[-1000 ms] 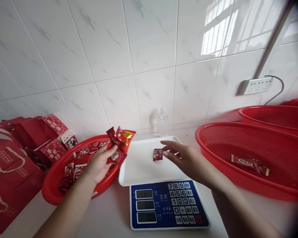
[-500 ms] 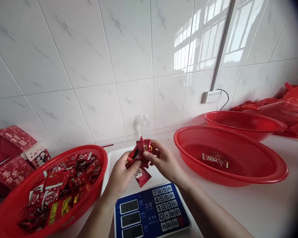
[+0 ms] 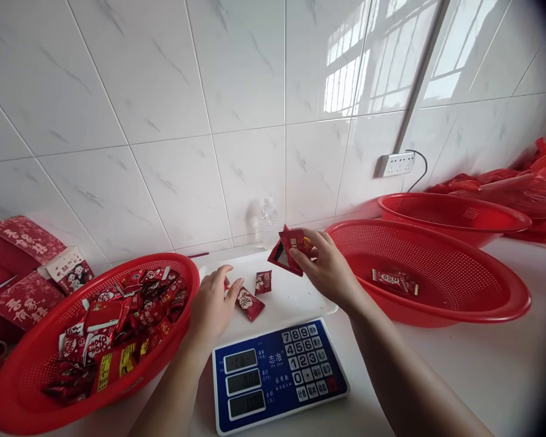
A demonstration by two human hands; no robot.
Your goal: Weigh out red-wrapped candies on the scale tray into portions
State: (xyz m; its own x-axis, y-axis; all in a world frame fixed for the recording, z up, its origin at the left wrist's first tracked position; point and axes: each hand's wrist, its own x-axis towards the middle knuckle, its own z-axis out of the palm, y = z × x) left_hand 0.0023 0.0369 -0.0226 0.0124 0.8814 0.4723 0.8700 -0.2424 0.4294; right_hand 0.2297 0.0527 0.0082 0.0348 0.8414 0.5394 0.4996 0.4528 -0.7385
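In my right hand [image 3: 330,267], raised over the right of the scale's white tray [image 3: 295,303], are several red candy packets [image 3: 295,246], pinched between thumb and fingers. My left hand [image 3: 213,306] is low over the tray's left side, thumb and index finger apart. A red packet [image 3: 251,304] with pale print lies by its thumb; whether they touch I cannot tell. A smaller dark red packet [image 3: 262,281] rests on the tray between my hands. Nearer to me is the scale's blue keypad panel [image 3: 279,376].
On the left stands a red basket [image 3: 9,388] full of wrapped packets, with red gift boxes [image 3: 25,303] behind. A red basket [image 3: 482,303] with a few packets is at right, another basket [image 3: 505,223] behind it. A clear bottle [image 3: 269,221] stands by the tiled wall.
My hands have moved apart. The left went down and left, and two packets now lie on the tray. The right moved right, still holding packets.
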